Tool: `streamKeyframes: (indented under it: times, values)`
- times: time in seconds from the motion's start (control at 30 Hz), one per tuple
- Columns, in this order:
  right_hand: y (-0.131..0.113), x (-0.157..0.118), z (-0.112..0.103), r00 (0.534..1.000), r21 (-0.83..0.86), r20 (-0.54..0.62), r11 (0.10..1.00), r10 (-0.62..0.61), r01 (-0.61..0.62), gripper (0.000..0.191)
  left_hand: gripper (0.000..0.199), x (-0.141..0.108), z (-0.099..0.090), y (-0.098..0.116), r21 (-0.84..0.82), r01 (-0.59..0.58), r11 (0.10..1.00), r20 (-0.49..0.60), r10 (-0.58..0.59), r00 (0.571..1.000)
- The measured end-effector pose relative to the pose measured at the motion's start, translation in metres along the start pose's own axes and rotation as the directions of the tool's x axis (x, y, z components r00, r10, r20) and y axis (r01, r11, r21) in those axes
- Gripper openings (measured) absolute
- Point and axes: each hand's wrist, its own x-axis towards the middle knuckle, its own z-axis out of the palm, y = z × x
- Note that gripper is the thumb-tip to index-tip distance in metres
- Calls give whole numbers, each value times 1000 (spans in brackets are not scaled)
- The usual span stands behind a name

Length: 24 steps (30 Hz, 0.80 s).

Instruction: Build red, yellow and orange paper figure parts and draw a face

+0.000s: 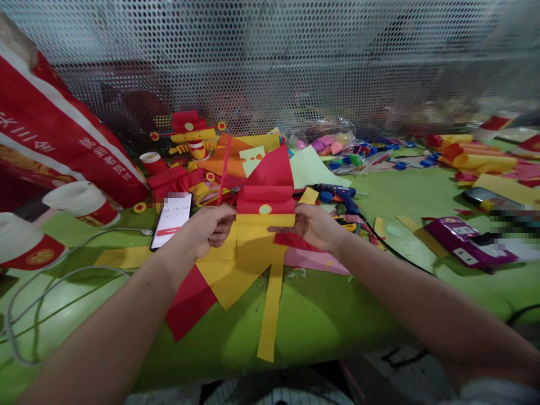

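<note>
Between my two hands is a red and yellow paper hat, with rolled red layers, a pale round disc on the front and a yellow band along the bottom. My left hand pinches the band's left end, fingers curled. At the opposite end my right hand grips the band, thumb on top and a finger beneath. Below the hat lie yellow paper sheets and a long yellow strip. A similar finished-looking paper figure stands behind, topped by a red and yellow hat.
A phone showing a timer lies left, near white paper cups and a cable. A blue glue gun with a black cord sits right of the hat. Farther right is a purple packet. A perforated metal screen borders the back.
</note>
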Motion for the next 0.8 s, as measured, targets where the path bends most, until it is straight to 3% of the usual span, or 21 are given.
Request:
streamKeyframes:
  times: [0.2, 0.57, 0.8]
  values:
    - [0, -1, -3, 998, -21, 53, 999, 25, -24, 14, 26, 5, -3, -1, -60, 90, 994, 49, -87, 995]
    - [-2, -1, -5, 987, 3, 1, 987, 158, -158, 4, 29, 8, -7, -3, -35, 157, 987, 92, -153, 984]
    - [-5, -3, 0, 981, -105, -36, 976, 188, -191, 14, 28, 8, -5, -8, 0, 123, 992, 53, -123, 991]
